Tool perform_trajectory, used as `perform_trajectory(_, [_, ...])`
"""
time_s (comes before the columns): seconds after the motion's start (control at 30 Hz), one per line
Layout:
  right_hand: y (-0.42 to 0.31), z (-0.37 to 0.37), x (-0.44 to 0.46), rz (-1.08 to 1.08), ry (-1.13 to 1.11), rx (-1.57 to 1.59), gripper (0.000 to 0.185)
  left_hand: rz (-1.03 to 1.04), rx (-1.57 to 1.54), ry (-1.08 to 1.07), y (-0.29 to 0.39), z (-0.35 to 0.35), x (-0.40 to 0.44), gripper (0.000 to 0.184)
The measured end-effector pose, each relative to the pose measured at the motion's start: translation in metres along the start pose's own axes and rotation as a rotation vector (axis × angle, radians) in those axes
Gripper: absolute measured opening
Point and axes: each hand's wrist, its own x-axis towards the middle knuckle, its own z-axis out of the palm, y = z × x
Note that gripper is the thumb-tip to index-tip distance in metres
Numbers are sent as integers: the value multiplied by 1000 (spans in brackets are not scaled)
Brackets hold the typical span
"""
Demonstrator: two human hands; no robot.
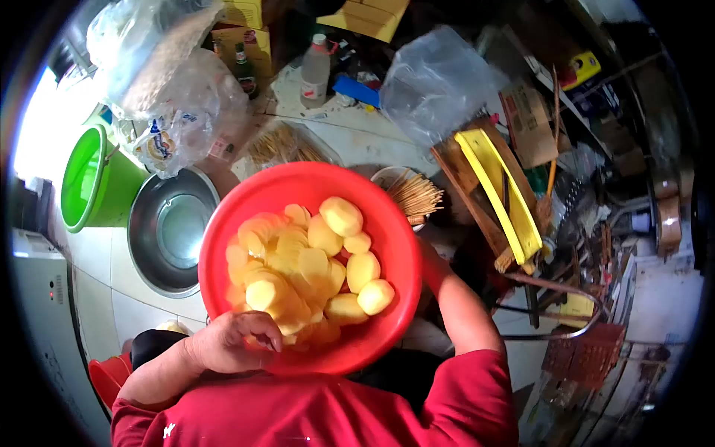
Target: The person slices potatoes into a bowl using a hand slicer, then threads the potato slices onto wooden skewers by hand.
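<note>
Two sorts of pale yellow food lie in a broad, round, red plastic basin (398, 268) directly in front of the person's red shirt (275, 410): a heap of thin, rounded, peeled-potato-like slices (272, 249) on the left and middle, and smooth, oval, whole peeled potatoes (341, 216) along the right. The left hand (237, 341) is at the basin's near-left rim, its fingers curled close together; whether they pinch anything cannot be told. The right forearm (469, 316) runs to the basin's right side, where the rim hides the hand, so its grip cannot be told either. The loaded basin is probably fairly heavy, its plastic wall likely flexing a little; opposite sides of the rim, or one hand beneath, would seem the surest hold. The whole potatoes look firm and, with their glossy surfaces, probably slippery, best held around the middle with a full palm. The slices look light and limp, likely to slide over one another or snap if bent hard; a loose scoop from below should suit them better than a tight pinch.
</note>
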Motion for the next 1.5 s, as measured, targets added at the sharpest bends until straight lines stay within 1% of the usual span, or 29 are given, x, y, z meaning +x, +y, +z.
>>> perform_trajectory(0.07, [5, 7, -32, 161, 17, 139, 46, -26, -8, 27, 2, 3, -1, 24])
perform_trajectory(0.1, [-51, 10, -64, 111, -58, -143, 45, -33, -9, 1, 3, 6, 0, 24])
perform_trajectory(0.13, [-78, 11, -86, 59, -137, -424, 44, -43, -9, 9, 4, 8, 0, 23])
perform_trajectory(0.17, [-39, 20, -89, 74, -127, -409, 44, -51, -7, 18, 3, 9, 1, 23])
perform_trajectory(0.2, [29, 36, -87, -94, -70, -470, 42, -83, -15, 16, 1, 12, 1, 22])
perform_trajectory(0.23, [25, 43, -96, -170, -66, -464, 40, -92, -15, -2, 3, 15, 2, 22])
perform_trajectory(0.3, [14, 56, -117, -323, -57, -454, 38, -191, -8, 12, 9, 19, 5, 19])
perform_trajectory(0.33, [14, 63, -121, -413, -41, -400, 37, -154, 19, 12, 7, 21, 7, 21])
perform_trajectory(0.4, [19, 76, -124, -501, -9, -336, 36, -182, 5, 5, 6, 26, 9, 21])
perform_trajectory(0.43, [27, 81, -121, -501, -29, -339, 32, -203, -18, 13, 6, 27, 10, 21])
perform_trajectory(0.47, [33, 86, -115, -503, -51, -344, 28, -199, 38, -2, 5, 27, 11, 23])
perform_trajectory(0.5, [34, 89, -112, -463, -68, -297, 26, -204, 47, -7, 4, 29, 12, 23])
perform_trajectory(0.57, [34, 93, -104, -384, -96, -202, 23, -257, -31, 54, 2, 31, 14, 26])
perform_trajectory(0.63, [2, 65, -111, -377, 0, -276, 26, -242, -9, 59, 1, 32, 16, 27])
perform_trajectory(0.67, [-17, 48, -109, -386, 3, -274, 26, -228, -46, 75, 0, 31, 16, 25])
perform_trajectory(0.73, [-44, 22, -106, -165, 8, -924, 32, -219, -74, 95, -2, 31, 17, 23])
perform_trajectory(0.77, [-11, 24, -96, -172, 10, -920, 32, -200, -128, 128, -4, 30, 17, 23])
perform_trajectory(0.8, [44, 31, -77, -165, 249, -1117, 33, -179, -184, 161, -5, 30, 17, 24])
perform_trajectory(0.87, [69, 33, -63, -156, 495, -1301, 34, -170, -195, 159, -6, 29, 19, 24])
perform_trajectory(0.93, [57, 27, -62, 233, 36, -1322, 36, -160, -209, 155, -7, 28, 20, 25])
perform_trajectory(0.97, [51, 27, -63, 231, 33, -1322, 36, -155, -185, 134, -7, 27, 19, 25])
perform_trajectory(1.03, [46, 27, -65, 307, -116, -1502, 45, -149, -163, 114, -7, 28, 19, 25])
perform_trajectory(1.07, [50, 29, -64, 306, -117, -1503, 45, -153, -143, 106, -5, 28, 19, 25])
perform_trajectory(1.13, [55, 32, -65, 121, 33, -1444, 42, -155, -124, 98, -3, 28, 18, 25])
perform_trajectory(1.27, [28, 29, -79, 199, -56, -1479, 36, -133, -106, 85, 1, 29, 13, 24])
perform_trajectory(1.37, [14, 19, -102, 76, -14, -1466, 30, -117, -100, 87, 4, 29, 9, 24])
perform_trajectory(1.43, [-16, 14, -124, 141, -6, -1301, 25, -114, -105, 65, 5, 29, 5, 20])
perform_trajectory(1.47, [-18, 13, -127, 141, -2, -1309, 25, -116, -94, 75, 6, 29, 3, 20])
perform_trajectory(1.5, [-20, 9, -131, 213, -73, -1264, 24, -93, -60, 89, 4, 29, 2, 19])
